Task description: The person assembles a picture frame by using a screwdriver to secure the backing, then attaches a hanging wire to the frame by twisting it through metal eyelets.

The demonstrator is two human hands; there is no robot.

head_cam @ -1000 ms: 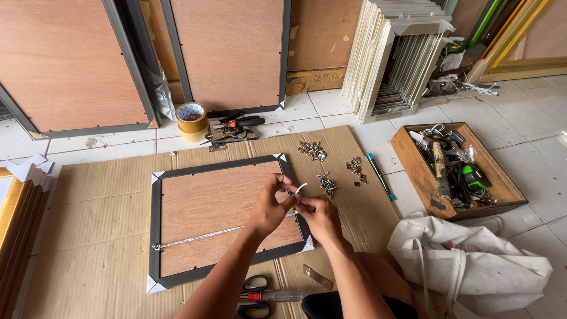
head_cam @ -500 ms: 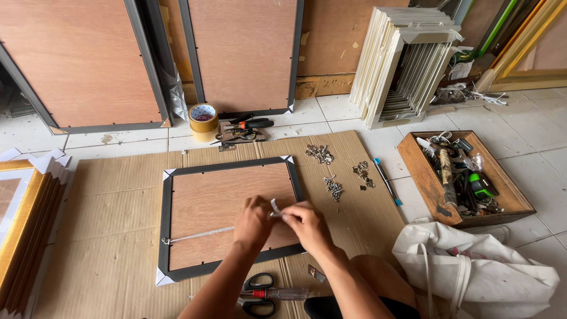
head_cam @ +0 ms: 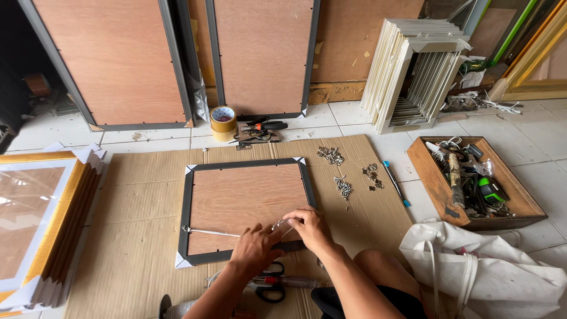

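Both hands meet at the near right corner of a dark picture frame (head_cam: 245, 210) lying face down on a sheet of cardboard (head_cam: 136, 260) — the left hand (head_cam: 255, 250) has its fingers curled down and pinched on a thin pale wire (head_cam: 209, 233), and the right hand (head_cam: 307, 227) pinches the same wire just beside it, where the wire bends into a small loop. From the hands the wire runs left across the brown backing board to a fixing on the frame's left rail. The frame has white paper protectors on its corners. Just in front of the person's knee lie scissors (head_cam: 269, 286) with black handles and a red-handled tool — both touching the cardboard, close under the left wrist. Small heaps of metal hangers (head_cam: 342, 187) sit on the cardboard to the right of the frame, with a blue pen (head_cam: 394, 184) beside them. Further right stands a wooden box of tools (head_cam: 472, 183), and near it a white cloth bag (head_cam: 484, 272). A roll of tape (head_cam: 223, 122) sits beyond the frame, near larger frames leaning on the wall. A stack of gold frames (head_cam: 41, 224) lies at the left.
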